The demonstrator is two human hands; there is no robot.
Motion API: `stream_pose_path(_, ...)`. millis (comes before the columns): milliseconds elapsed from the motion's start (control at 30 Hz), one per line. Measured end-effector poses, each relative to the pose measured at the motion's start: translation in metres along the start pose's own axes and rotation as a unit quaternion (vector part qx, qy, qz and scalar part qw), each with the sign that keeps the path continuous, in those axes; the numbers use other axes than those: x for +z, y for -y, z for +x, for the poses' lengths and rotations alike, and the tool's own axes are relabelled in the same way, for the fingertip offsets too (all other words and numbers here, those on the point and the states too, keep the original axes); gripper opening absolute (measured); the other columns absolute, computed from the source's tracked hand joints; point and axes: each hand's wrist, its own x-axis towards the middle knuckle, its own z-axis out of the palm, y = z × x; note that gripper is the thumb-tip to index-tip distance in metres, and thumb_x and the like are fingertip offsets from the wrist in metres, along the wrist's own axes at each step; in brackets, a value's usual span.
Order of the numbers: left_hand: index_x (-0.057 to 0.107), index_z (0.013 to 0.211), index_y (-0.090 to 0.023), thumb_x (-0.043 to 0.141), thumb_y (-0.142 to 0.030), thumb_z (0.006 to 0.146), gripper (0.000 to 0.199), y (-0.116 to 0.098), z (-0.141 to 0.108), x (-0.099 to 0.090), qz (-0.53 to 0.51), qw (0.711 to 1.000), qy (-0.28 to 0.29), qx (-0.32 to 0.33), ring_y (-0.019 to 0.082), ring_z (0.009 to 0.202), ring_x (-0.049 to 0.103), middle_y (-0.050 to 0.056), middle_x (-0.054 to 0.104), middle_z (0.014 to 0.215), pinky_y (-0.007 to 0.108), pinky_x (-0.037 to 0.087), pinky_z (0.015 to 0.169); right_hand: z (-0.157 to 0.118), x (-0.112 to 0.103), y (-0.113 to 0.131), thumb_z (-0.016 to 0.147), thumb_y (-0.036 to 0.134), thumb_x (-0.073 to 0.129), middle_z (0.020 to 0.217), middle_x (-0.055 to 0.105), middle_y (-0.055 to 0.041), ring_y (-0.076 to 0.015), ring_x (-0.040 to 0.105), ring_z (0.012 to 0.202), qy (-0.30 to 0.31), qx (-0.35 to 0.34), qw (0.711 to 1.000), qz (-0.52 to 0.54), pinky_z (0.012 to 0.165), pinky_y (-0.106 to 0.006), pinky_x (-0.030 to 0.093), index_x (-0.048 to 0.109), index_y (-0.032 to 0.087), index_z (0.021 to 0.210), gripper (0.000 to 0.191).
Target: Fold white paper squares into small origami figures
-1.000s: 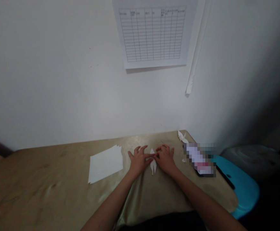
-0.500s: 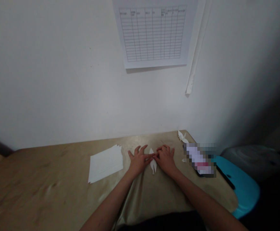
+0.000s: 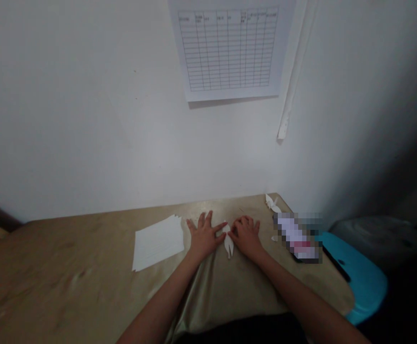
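A small white folded paper (image 3: 229, 244), narrow and pointed with a split lower end, lies on the brown covered table between both hands. My left hand (image 3: 203, 237) rests at its left with the fingers spread; the index fingertip lies on the paper's upper part and the thumb is at its left edge. From the right, my right hand (image 3: 247, 235) has curled fingers, with thumb and index closed at the paper's right edge. Part of that grip is hidden.
A stack of white sheets (image 3: 158, 243) lies left of my hands. At the right are another folded paper piece (image 3: 272, 204), a paper scrap (image 3: 274, 238) and a blurred-out flat object (image 3: 297, 239). A turquoise stool or chair (image 3: 366, 277) stands past the table's right edge. The wall (image 3: 122, 143) rises behind.
My left hand has shifted slightly left and its fingers have spread wider, its index finger and thumb parting over the paper. The right hand and the paper have barely moved.
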Motion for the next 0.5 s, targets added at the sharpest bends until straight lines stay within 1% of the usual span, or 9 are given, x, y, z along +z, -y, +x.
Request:
stream_pose_path(100,0.053,0.130,-0.059,0.057,-0.059,0.087,0.043,0.0011,0.0017,0.0005,0.002,1.000,0.003,-0.004,0.042,0.149,0.017,-0.003,0.028,0.162,0.080,-0.009,0.106,-0.0002,-0.0010,-0.0011,0.091,0.039,0.059,0.124,0.056,-0.0081,-0.0305,0.035,0.131,0.002,-0.005,1.000,0.007,0.111,-0.066,0.011,0.065,0.028,0.105,0.020)
stream_pose_path(200,0.052,0.132,-0.057,0.054,-0.061,0.087,0.045,0.0014,0.0016,0.0010,-0.001,1.000,0.009,-0.010,0.042,0.149,0.015,-0.003,0.026,0.163,0.079,-0.008,0.107,0.0001,-0.0025,-0.0027,0.089,0.042,0.061,0.125,0.055,-0.0064,-0.0302,0.035,0.130,0.004,-0.008,1.000,0.015,0.111,-0.066,0.010,0.067,0.034,0.109,0.022)
stream_pose_path(367,0.049,0.133,-0.059,0.053,-0.064,0.087,0.047,0.0030,0.0039,0.0018,-0.011,1.000,0.026,-0.010,0.042,0.150,0.014,-0.002,0.023,0.164,0.079,-0.006,0.106,0.0030,-0.0045,-0.0054,0.088,0.045,0.064,0.125,0.055,-0.0051,-0.0311,0.033,0.132,0.008,-0.006,1.000,0.023,0.111,-0.069,0.006,0.071,0.039,0.106,0.020)
stream_pose_path(500,0.044,0.137,-0.058,0.054,-0.064,0.085,0.053,0.0047,0.0088,0.0034,-0.012,0.999,0.043,-0.012,0.042,0.150,0.012,-0.002,0.018,0.165,0.080,-0.006,0.106,0.0066,-0.0054,-0.0069,0.089,0.046,0.062,0.124,0.056,-0.0049,-0.0305,0.032,0.133,0.013,-0.014,1.000,0.017,0.112,-0.067,0.004,0.073,0.039,0.103,0.019)
